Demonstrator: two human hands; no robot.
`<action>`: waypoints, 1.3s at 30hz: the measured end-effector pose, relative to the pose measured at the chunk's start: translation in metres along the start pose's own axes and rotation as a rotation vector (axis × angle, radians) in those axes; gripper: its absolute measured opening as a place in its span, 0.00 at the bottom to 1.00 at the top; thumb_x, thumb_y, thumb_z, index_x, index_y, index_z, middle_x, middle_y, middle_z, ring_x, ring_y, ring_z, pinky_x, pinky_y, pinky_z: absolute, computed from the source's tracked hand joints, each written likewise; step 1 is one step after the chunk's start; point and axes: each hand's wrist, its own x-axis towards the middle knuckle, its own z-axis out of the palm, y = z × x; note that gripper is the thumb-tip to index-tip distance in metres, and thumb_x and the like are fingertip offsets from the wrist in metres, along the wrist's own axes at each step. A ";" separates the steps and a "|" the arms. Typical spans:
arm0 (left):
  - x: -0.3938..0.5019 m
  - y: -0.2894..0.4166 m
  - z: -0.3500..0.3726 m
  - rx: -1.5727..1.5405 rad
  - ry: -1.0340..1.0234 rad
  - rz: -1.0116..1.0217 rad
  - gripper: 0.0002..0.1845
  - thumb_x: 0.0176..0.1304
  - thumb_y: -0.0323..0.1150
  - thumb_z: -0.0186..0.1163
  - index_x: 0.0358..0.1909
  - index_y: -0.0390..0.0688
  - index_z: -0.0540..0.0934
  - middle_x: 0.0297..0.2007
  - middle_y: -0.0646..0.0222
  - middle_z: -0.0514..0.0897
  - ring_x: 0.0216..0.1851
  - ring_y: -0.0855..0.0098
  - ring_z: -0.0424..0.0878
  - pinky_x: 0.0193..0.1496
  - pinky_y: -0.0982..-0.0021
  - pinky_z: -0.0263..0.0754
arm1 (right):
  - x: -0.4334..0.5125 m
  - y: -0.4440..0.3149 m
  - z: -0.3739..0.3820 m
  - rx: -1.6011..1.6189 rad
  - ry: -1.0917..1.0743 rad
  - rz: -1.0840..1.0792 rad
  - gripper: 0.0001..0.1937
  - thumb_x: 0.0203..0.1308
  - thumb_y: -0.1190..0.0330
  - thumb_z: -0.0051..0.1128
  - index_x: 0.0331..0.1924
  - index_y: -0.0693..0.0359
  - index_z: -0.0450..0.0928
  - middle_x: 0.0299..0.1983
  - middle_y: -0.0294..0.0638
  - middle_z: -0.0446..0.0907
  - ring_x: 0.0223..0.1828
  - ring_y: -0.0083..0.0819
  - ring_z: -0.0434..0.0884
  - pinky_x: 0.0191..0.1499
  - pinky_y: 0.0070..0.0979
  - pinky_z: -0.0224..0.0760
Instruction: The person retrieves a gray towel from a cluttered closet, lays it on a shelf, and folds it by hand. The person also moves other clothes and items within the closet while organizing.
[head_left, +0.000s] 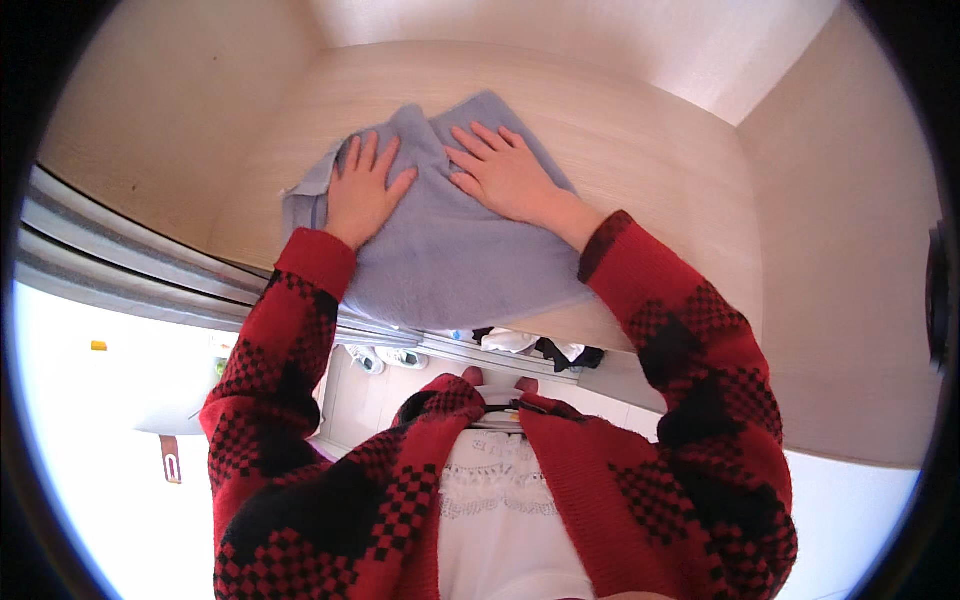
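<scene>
A grey-blue cloth, likely a towel, lies spread on a pale wood-grain shelf inside a cabinet. My left hand rests flat on the cloth's left part, fingers apart and pointing to the back. On its right part lies my right hand, palm down with the fingers spread. Neither hand grips the fabric. A fold runs between the two hands, and the left edge is turned over near my left wrist. The cloth's near side reaches the front edge of the shelf.
Side panels and a back wall enclose the shelf. Sliding-door tracks or panels curve along the left. Below the shelf edge are white and black garments. A pair of pale shoes stands on the floor.
</scene>
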 end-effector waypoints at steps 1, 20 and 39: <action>-0.001 0.012 -0.006 -0.005 -0.004 0.036 0.34 0.68 0.58 0.49 0.70 0.53 0.66 0.72 0.57 0.61 0.74 0.53 0.53 0.70 0.42 0.51 | -0.007 0.002 -0.011 -0.001 -0.011 0.010 0.25 0.72 0.50 0.37 0.65 0.53 0.71 0.70 0.43 0.65 0.73 0.42 0.58 0.72 0.47 0.48; 0.121 0.169 0.014 -0.235 0.074 0.444 0.33 0.69 0.60 0.45 0.69 0.53 0.67 0.70 0.56 0.63 0.73 0.53 0.56 0.70 0.38 0.50 | -0.116 0.106 -0.099 -0.267 -0.075 0.553 0.25 0.72 0.48 0.39 0.67 0.46 0.69 0.70 0.39 0.65 0.73 0.40 0.60 0.72 0.43 0.48; 0.165 0.188 0.047 -0.269 0.019 0.434 0.36 0.68 0.65 0.39 0.72 0.59 0.62 0.74 0.60 0.57 0.75 0.53 0.51 0.72 0.39 0.45 | -0.121 0.132 -0.086 -0.361 -0.012 0.795 0.28 0.70 0.44 0.37 0.69 0.42 0.66 0.73 0.37 0.62 0.74 0.38 0.58 0.72 0.44 0.46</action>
